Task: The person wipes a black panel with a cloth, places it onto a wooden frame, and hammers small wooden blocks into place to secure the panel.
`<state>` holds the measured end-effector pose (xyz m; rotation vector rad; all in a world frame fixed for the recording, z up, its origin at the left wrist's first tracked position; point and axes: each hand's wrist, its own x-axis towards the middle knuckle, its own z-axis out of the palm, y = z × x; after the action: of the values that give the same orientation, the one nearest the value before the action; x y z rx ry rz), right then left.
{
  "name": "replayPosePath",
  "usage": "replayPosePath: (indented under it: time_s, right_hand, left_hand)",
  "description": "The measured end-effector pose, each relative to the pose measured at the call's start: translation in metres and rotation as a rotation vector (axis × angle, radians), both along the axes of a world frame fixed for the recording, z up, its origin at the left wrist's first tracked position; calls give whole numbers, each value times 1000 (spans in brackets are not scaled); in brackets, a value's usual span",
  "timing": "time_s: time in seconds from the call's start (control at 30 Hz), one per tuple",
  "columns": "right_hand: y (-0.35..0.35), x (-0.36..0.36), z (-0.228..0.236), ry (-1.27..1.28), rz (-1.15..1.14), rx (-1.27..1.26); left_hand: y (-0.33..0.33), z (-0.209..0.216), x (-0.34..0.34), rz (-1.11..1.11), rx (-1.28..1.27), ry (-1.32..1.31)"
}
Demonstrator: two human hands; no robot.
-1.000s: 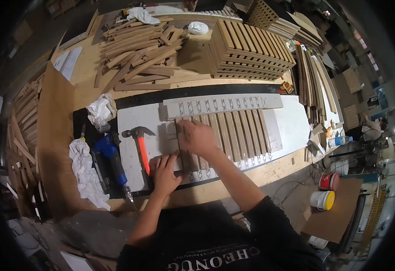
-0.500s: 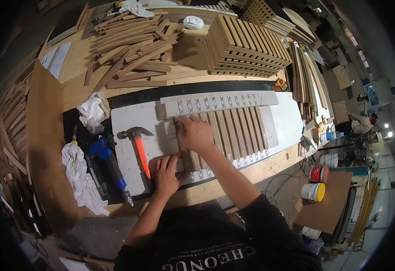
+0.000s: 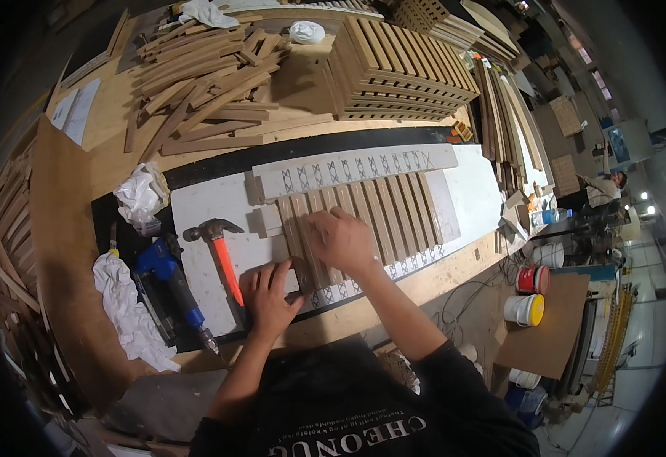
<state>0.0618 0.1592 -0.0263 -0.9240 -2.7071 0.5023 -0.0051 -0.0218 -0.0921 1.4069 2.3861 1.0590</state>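
Narrow brown wooden slats (image 3: 385, 217) lie side by side on a white board (image 3: 470, 194). A pale strip (image 3: 363, 169) with crossed pencil marks runs along their far ends, and similar marks show at the near ends. My right hand (image 3: 341, 242) is over the left slats, fingers loosely bent and apart, with nothing visible in them. My left hand (image 3: 272, 301) rests with spread fingers by the near end of the leftmost slat (image 3: 295, 236). Just left of it lies a claw hammer (image 3: 225, 263) with an orange handle.
Left of the hammer are a blue nail gun (image 3: 167, 278), a white cloth (image 3: 123, 312) and a crumpled plastic bag (image 3: 142, 194). Behind stand a heap of loose slats (image 3: 203, 76) and a stack of slatted panels (image 3: 401, 68). Buckets (image 3: 525, 310) stand beyond the bench's right side.
My right hand has come off the far end of the leftmost slat and moved nearer and rightward over the slats. My left hand stays beside them. The whole view has shifted slightly.
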Motion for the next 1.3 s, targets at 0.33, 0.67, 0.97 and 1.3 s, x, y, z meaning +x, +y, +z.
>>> replayPosePath:
  time_s: [0.33, 0.67, 0.97, 1.3]
  right_hand:
    - [13, -26, -16, 78, 35, 138]
    - [6, -7, -11, 24, 65, 100]
    - [26, -4, -7, -23, -60, 27]
    - [28, 0, -19, -4, -8, 124]
  left_hand:
    - [2, 6, -1, -12, 3, -26]
    - [-1, 0, 0, 9, -3, -34]
    - [0, 6, -1, -17, -42, -68]
    - [0, 1, -1, -24, 13, -86]
